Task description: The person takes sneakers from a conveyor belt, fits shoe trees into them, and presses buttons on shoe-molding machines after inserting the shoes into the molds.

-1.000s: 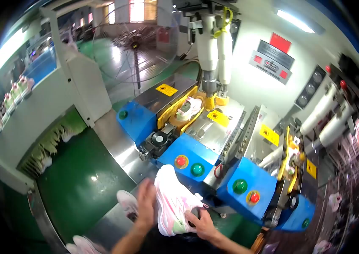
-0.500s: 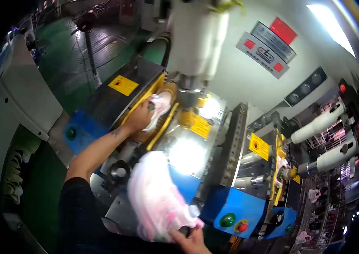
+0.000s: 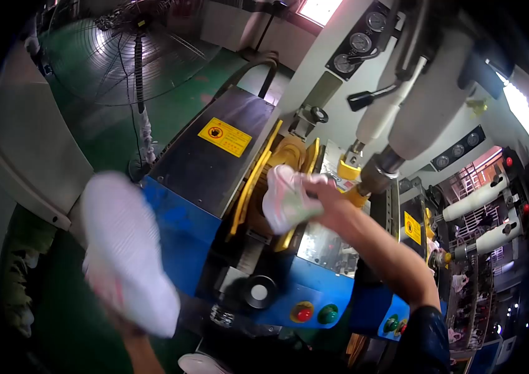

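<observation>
Low on the left, my left hand is closed around a white and pink sneaker, with its ribbed sole facing me. The sneaker hides most of that hand's fingers and is slightly blurred. My right hand grips a second pink and white sneaker by its upper. This one is tilted over the front part of a pressing machine's slot, by the yellow side pads. Behind it, a tan rounded support shows between the pads.
The machine's dark block carries a yellow warning label. Below are a black knob, a red button and a green button. A press cylinder hangs at right. A floor fan stands behind.
My left hand has left the machine's slot and moved down left with a sneaker. My right hand has carried the other sneaker up to the slot. The view has shifted.
</observation>
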